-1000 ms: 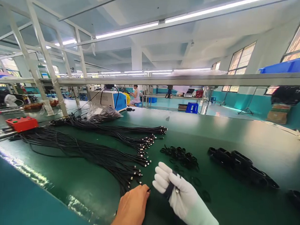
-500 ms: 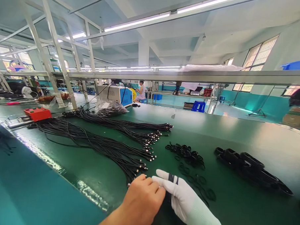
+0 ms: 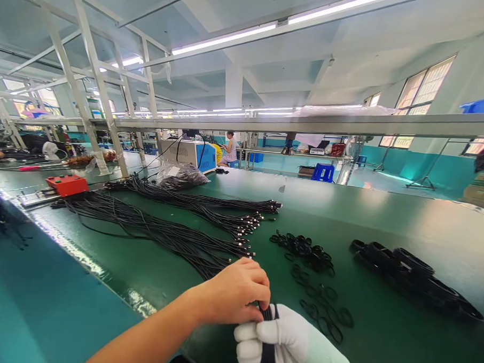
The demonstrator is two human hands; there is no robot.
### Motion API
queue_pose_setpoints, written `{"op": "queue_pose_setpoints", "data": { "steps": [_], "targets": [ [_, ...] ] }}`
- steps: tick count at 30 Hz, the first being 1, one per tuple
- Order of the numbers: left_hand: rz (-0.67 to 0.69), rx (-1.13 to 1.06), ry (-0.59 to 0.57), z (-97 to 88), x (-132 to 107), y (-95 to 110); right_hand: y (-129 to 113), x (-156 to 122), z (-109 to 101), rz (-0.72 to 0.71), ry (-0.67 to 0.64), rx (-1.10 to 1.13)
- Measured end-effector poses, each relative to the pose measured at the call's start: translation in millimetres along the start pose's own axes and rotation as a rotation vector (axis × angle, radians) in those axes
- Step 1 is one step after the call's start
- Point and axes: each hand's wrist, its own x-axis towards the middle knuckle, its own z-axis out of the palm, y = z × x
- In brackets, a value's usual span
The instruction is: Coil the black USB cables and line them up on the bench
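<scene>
My right hand (image 3: pixel 287 338), in a white glove, is closed around a folded black cable (image 3: pixel 268 354) near the bottom of the view. My bare left hand (image 3: pixel 239 291) is curled over the top of that cable, thumb and fingertips pinching it just above the glove. Part of the cable is hidden behind the fingers. Left of and beyond my hands lie two long bunches of black cables (image 3: pixel 155 228) with metal plug tips pointing right. Small black loops (image 3: pixel 303 249) are heaped beyond the glove, and thinner loose loops (image 3: pixel 320 305) lie nearer to it.
A row of black coiled cables (image 3: pixel 410 277) lies on the green table (image 3: pixel 384 220) at right. Further back are a plastic bag (image 3: pixel 180 176), a blue-and-white machine (image 3: pixel 199 154) and a red box (image 3: pixel 67 185). A shelf rail (image 3: pixel 268 123) crosses above. One person (image 3: pixel 229 148) sits beyond.
The gloved fingers, stretched out earlier with black bands around them, are now curled around the cable. My left hand has moved up and tipped over the cable's top. The view has shifted slightly.
</scene>
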Motion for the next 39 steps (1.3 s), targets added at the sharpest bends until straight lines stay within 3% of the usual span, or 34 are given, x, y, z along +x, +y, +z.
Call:
{"op": "queue_pose_setpoints", "data": {
  "steps": [4, 6, 10, 12, 14, 18, 21, 24, 28, 36, 39],
  "targets": [
    [-0.160, -0.004, 0.355, -2.6, -14, -1, -1, 2, -1, 0.020, -0.021, 0.104],
    [-0.177, 0.009, 0.383, 0.5, -20, 3, -1, 2, -3, 0.044, -0.044, 0.130],
    [-0.037, 0.137, 0.057, 4.1, -14, 15, 1, -2, -8, 0.045, -0.013, 0.036],
    [-0.056, 0.113, -0.083, -0.9, -5, 18, 1, -6, -9, 0.069, -0.006, 0.043],
    [-0.137, -0.064, -0.166, -7.1, 3, 14, 0, -8, -8, 0.137, -0.021, 0.108],
    [-0.402, -0.756, -0.248, -3.1, 3, 2, -1, -9, -5, 0.215, -0.123, 0.199],
    [-0.575, -1.065, -0.140, 14.2, -7, 3, 1, -9, -5, 0.206, -0.123, 0.154],
    [-0.616, -1.087, -0.018, 30.1, -16, 12, 3, -11, -12, 0.146, -0.050, 0.038],
    [-0.617, -1.144, 0.054, 41.6, -24, 21, 3, -14, -26, 0.101, -0.033, -0.101],
    [-0.551, -0.866, 0.200, 50.0, -26, 35, -5, -13, -28, 0.128, -0.051, -0.252],
    [-0.552, -0.793, 0.298, 59.1, -25, 40, -9, -15, -26, 0.113, 0.026, -0.404]
  ]
}}
